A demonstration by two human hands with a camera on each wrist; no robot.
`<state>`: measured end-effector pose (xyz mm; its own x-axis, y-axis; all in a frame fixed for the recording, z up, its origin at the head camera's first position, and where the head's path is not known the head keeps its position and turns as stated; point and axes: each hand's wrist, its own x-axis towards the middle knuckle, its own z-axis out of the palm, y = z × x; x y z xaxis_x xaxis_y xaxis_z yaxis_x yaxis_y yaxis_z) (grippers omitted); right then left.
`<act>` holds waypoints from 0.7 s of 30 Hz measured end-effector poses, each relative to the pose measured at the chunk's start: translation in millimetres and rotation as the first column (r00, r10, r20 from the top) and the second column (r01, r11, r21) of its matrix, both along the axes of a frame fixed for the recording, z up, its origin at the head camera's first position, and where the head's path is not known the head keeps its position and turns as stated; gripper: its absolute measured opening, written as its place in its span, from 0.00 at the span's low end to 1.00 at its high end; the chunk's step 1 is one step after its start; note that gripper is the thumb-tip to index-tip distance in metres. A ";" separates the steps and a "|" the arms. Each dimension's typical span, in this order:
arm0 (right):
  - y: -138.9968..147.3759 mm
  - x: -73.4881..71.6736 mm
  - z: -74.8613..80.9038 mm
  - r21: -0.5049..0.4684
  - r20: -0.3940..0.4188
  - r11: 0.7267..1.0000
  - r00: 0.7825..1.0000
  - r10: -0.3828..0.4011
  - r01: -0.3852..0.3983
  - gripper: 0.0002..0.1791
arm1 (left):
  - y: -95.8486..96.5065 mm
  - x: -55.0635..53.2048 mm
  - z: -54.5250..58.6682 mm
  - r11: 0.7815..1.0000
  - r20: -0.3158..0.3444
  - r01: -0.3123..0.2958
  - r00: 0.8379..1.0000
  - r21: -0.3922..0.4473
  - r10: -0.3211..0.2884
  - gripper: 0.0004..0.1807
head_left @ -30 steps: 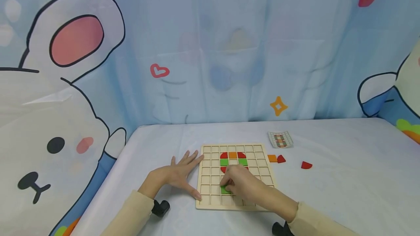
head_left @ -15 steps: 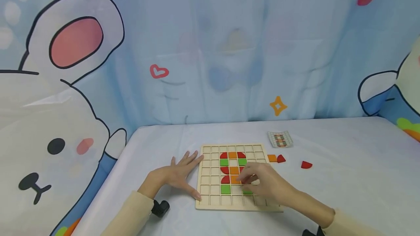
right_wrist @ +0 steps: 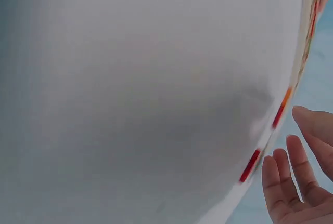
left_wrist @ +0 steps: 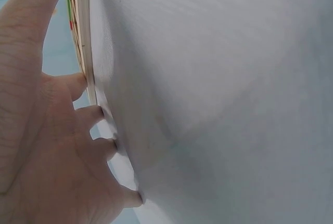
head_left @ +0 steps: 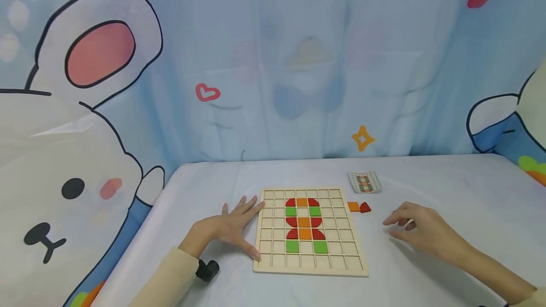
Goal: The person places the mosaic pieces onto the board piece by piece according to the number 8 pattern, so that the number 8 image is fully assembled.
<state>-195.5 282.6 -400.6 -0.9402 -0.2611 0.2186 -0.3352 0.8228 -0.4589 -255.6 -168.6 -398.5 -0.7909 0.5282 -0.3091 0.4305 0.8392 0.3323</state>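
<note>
A wooden grid board (head_left: 337, 247) lies on the white table, with red quarter-round, orange square and green square tiles filling part of its middle columns. My left hand (head_left: 230, 227) is spread flat at the board's left side, thumb and index fingertip on its edge. Right of the board, my right hand (head_left: 420, 229) hovers with fingers bent loosely and thumb apart, nothing between them. Close by its fingertips in the right wrist view lies a red quarter-round tile (right_wrist: 250, 166), which the hand covers in the head view.
Beside the board's right edge lie an orange square tile (head_left: 353, 206) and another red quarter-round tile (head_left: 365, 207). A small pattern card (head_left: 364, 182) lies behind them. The printed blue curtain (head_left: 273, 60) hangs behind the table.
The right hand has left the board's lower cells and moved right, over the loose red tile. A green tile now shows in the cell where it was. The left hand stays put.
</note>
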 end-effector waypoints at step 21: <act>-16.2 -45.5 11.4 0.018 -0.064 0.992 0.990 0.126 -0.126 0.15 | -3.3 -0.2 0.7 1.000 0.009 0.013 1.000 0.024 -0.014 0.71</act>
<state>-241.0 266.4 -389.2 -0.8835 -0.3801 0.2739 -0.4655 0.7784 -0.4213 -255.8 -171.8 -397.8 -0.7808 0.5460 -0.3036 0.4386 0.8251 0.3561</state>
